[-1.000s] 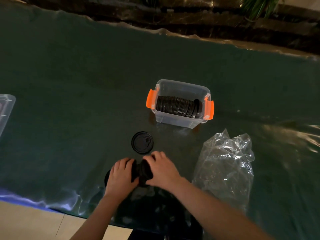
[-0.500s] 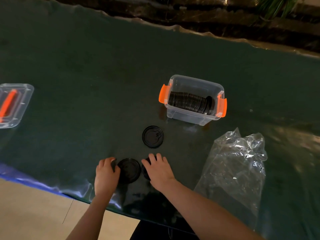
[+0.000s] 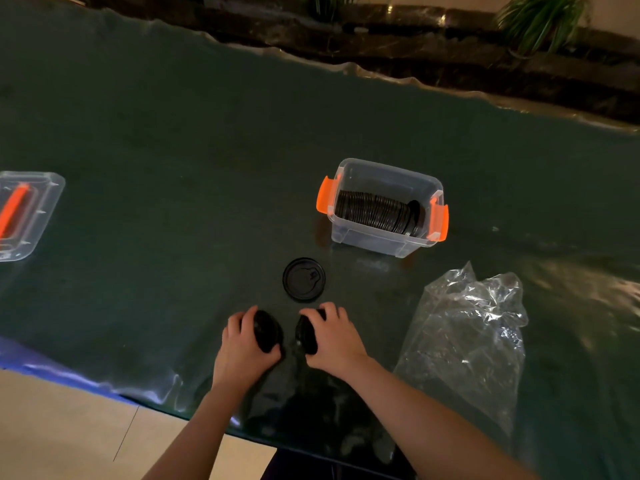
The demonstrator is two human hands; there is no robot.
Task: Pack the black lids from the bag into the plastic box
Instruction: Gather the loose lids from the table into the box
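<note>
Low in the middle of the frame, the left hand (image 3: 242, 344) has its grip around a black lid (image 3: 267, 331), tipped up on its edge. Just to the right, the right hand (image 3: 334, 339) is grasping another black lid (image 3: 306, 334); it may be more than one, but the dark makes it hard to tell. The two hands are near each other and do not touch.

A third lid, the flat lid (image 3: 303, 279), lies on the dark green tabletop (image 3: 173, 140) just above the hands. Up and to the right sits the clear plastic box (image 3: 382, 206) with orange clips, and a row of lids (image 3: 375, 212) stands inside it. The crinkly clear bag (image 3: 464, 341) lies at the right. At the left edge rests the box cover (image 3: 29, 213).
</note>
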